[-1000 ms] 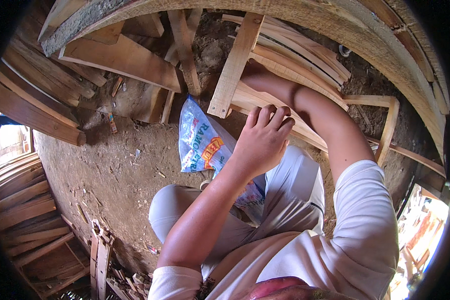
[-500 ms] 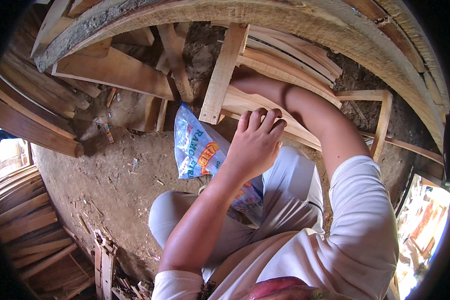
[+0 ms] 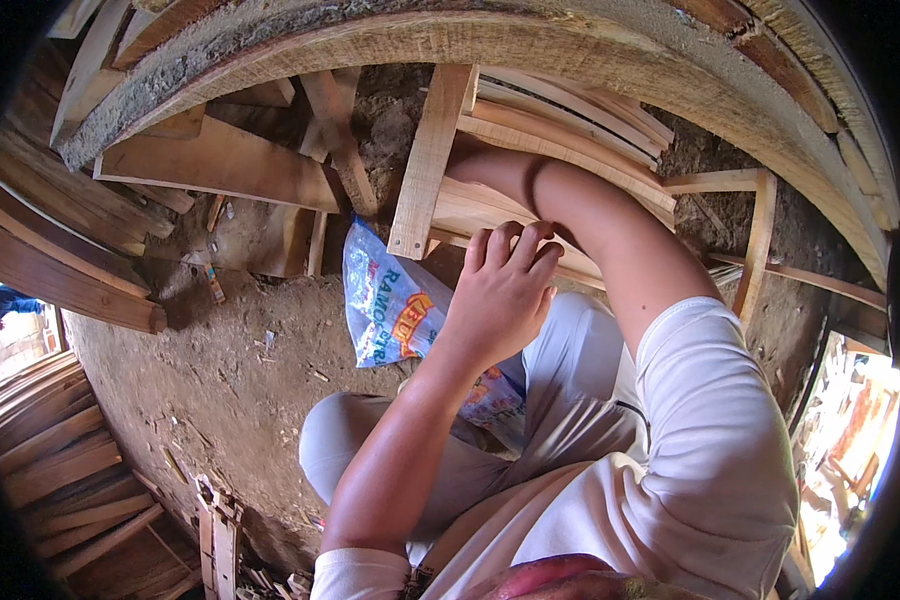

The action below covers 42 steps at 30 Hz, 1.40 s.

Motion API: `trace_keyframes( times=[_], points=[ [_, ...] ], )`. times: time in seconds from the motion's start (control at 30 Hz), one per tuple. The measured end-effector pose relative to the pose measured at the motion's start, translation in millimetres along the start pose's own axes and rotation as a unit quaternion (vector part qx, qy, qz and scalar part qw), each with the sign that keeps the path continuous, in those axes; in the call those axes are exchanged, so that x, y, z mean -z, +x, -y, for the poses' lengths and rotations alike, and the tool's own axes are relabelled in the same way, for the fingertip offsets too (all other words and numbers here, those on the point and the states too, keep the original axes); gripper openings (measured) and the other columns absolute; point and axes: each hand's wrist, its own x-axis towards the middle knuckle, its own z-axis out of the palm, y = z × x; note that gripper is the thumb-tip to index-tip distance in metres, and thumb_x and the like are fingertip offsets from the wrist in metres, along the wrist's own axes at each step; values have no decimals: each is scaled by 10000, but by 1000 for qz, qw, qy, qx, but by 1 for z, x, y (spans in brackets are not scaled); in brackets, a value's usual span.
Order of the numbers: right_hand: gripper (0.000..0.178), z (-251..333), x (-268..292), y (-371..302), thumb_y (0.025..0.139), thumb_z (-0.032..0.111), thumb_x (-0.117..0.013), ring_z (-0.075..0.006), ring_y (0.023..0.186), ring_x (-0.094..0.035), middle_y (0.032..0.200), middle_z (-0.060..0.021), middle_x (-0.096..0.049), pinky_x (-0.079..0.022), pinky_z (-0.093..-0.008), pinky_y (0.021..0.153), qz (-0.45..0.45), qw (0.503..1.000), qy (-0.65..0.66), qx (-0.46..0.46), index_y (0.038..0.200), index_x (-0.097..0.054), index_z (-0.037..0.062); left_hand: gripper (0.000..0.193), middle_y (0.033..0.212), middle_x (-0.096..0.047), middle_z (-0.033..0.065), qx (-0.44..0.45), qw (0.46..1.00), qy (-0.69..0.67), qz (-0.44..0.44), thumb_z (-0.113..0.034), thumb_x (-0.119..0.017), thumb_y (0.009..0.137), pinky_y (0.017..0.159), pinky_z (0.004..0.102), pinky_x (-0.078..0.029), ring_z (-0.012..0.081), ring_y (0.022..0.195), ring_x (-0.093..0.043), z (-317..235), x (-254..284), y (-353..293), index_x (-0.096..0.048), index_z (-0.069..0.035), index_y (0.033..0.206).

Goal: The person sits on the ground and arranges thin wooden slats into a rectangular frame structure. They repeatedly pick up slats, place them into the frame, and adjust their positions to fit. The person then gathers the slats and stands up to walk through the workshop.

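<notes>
My left hand (image 3: 502, 282) is closed with its fingers curled, just in front of the low edge of a pale wooden frame (image 3: 432, 165). Whatever its fingers may hold is hidden beneath them. My right forearm (image 3: 580, 205) reaches over the frame's stacked slats (image 3: 575, 120), and its hand disappears behind the upright board on the left. The fingers of that hand cannot be seen. A printed clear-and-blue plastic bag (image 3: 385, 305) lies beside my left wrist, against my folded legs.
A thick curved timber (image 3: 450, 38) arches across the far side. Angled boards (image 3: 225, 165) stand at the left, with stacked planks (image 3: 50, 440) below them. Wood scraps litter the dirt floor (image 3: 230, 370). A slatted leg (image 3: 755, 245) of the frame stands at the right.
The whole view has shifted slightly, so the frame and bag appear a little lower and further left. Both hands keep nearly the same place against the frame.
</notes>
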Motion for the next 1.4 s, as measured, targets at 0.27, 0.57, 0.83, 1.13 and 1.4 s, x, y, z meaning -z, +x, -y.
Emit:
trace_keyframes(
  times=[0.27,0.57,0.83,1.13,1.4],
  points=[
    [400,-25,-2,4,928,307,-619,-320,1113,-655,1206,-160,-700,-506,-437,928,22,999,-30,21,1280,-650,119,419,1331,-513,63,-10,1000,-11,-2,-243,-716,846,1090,536,-330,316,1246,-469,0,1,2,-610,-106,1227],
    [399,-45,-8,19,936,242,-597,-328,1117,-656,1211,-160,-696,-509,-442,928,39,996,-41,76,1317,-620,126,432,1321,-510,60,-18,1000,-12,-2,-244,-729,834,1073,542,-337,313,1244,-468,0,0,3,-600,-107,1223],
    [400,-8,15,-16,931,263,-600,-404,990,-682,1101,-220,-707,-523,-508,846,109,986,-119,-29,1288,-620,85,425,1325,-496,69,-16,1000,5,0,-259,-719,854,1079,547,-332,336,1240,-463,3,-1,0,-599,-117,1236],
    [319,35,69,-69,1030,373,-486,-343,1114,-664,1211,-128,-688,-511,-439,973,-81,996,29,-22,1242,-652,201,427,1336,-493,77,-24,1000,6,-4,-279,-708,866,1088,552,-327,337,1233,-465,2,-1,1,-600,-115,1245],
    [393,-28,169,-76,997,395,-561,-303,1182,-618,1239,-143,-667,-470,-387,1023,-253,938,27,-236,1244,-633,97,426,1326,-509,68,-21,1000,-11,-11,-267,-713,856,1096,530,-330,319,1248,-461,3,-2,1,-616,-101,1236]
  ],
)
